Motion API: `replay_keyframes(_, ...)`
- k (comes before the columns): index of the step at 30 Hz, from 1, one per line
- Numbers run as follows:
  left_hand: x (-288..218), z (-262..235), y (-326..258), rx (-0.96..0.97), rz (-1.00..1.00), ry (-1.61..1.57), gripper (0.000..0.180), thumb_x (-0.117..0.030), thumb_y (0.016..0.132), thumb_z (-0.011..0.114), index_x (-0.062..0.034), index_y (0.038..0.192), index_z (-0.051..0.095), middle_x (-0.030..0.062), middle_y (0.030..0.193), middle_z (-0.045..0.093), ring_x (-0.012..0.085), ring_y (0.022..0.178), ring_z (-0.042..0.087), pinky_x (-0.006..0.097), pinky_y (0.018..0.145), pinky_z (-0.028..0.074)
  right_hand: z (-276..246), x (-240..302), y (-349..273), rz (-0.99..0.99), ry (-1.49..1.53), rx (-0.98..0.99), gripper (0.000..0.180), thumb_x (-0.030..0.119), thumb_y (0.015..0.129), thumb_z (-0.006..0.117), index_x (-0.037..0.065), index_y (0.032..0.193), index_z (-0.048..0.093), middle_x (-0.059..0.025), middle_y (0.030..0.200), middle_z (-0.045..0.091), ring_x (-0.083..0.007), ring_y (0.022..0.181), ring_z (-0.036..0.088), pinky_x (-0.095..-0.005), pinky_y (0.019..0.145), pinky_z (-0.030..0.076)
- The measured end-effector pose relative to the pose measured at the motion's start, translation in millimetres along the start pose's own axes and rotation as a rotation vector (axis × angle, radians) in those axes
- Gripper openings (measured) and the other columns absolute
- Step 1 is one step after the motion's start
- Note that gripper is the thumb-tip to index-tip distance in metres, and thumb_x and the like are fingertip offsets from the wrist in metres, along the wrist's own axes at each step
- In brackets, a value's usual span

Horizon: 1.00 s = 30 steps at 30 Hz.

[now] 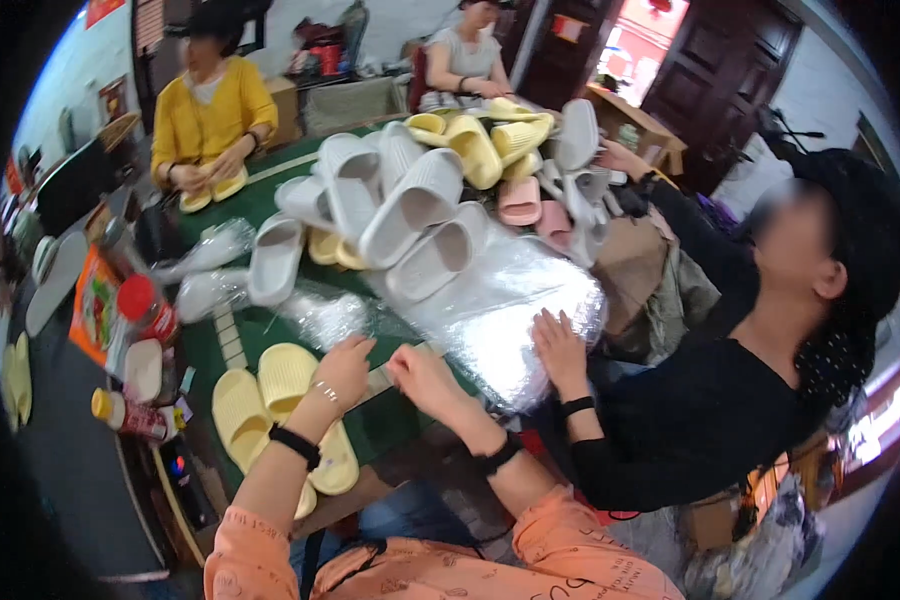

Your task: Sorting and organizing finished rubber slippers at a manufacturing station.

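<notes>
1. I see my left hand w/ fingers loosely curled, empty, just beside yellow slippers.
2. My right hand pinches clear plastic bags, right of slippers.

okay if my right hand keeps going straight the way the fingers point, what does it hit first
Most likely the stack of clear plastic bags on the green table. Your right hand points up and left at its near edge, just short of it, though depth is hard to judge here.
</notes>
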<state>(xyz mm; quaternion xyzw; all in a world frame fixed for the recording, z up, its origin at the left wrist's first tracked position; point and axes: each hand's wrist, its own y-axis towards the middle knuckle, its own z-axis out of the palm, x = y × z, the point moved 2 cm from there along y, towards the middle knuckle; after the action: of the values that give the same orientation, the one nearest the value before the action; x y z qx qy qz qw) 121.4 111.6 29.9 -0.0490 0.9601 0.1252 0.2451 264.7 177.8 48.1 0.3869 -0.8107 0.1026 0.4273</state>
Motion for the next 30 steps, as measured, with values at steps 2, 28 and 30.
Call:
replay_keyframes(2, -2, -4, -3, 0.091, -0.040, 0.089, 0.029, -0.009, 0.077, 0.050, -0.0031, 0.105, 0.053, 0.0142, 0.108, 0.052, 0.0301, 0.099, 0.050, 0.037, 0.086, 0.041, -33, 24, -31, 0.165, 0.403, 0.196, 0.016, 0.015, 0.086, 0.049, 0.000, 0.080, 0.051, -0.0062, 0.064, 0.057, -0.0157, 0.057, 0.054, -0.0278, 0.056, 0.043)
replay_keyframes(28, 38, -138, -120, -0.056, -0.137, -0.301, 0.027, -0.007, 0.084, 0.047, 0.0013, 0.109, 0.052, 0.0091, 0.089, 0.060, 0.0140, 0.077, 0.056, 0.026, 0.073, 0.045, 14, 94, -75, 0.446, 1.328, 0.748, 0.009, 0.004, 0.084, 0.040, 0.004, 0.092, 0.044, 0.0002, 0.072, 0.036, -0.0080, 0.057, 0.030, -0.0218, 0.051, 0.026)
replay_keyframes(30, 93, -144, -120, -0.332, -0.446, -0.274, 0.024, -0.004, 0.083, 0.046, 0.0023, 0.104, 0.056, 0.0097, 0.086, 0.062, 0.0144, 0.077, 0.057, 0.027, 0.072, 0.045, 50, 96, -67, 0.454, 1.260, 0.841, 0.010, 0.005, 0.083, 0.042, 0.005, 0.093, 0.046, 0.0000, 0.073, 0.038, -0.0082, 0.060, 0.035, -0.0219, 0.052, 0.028)
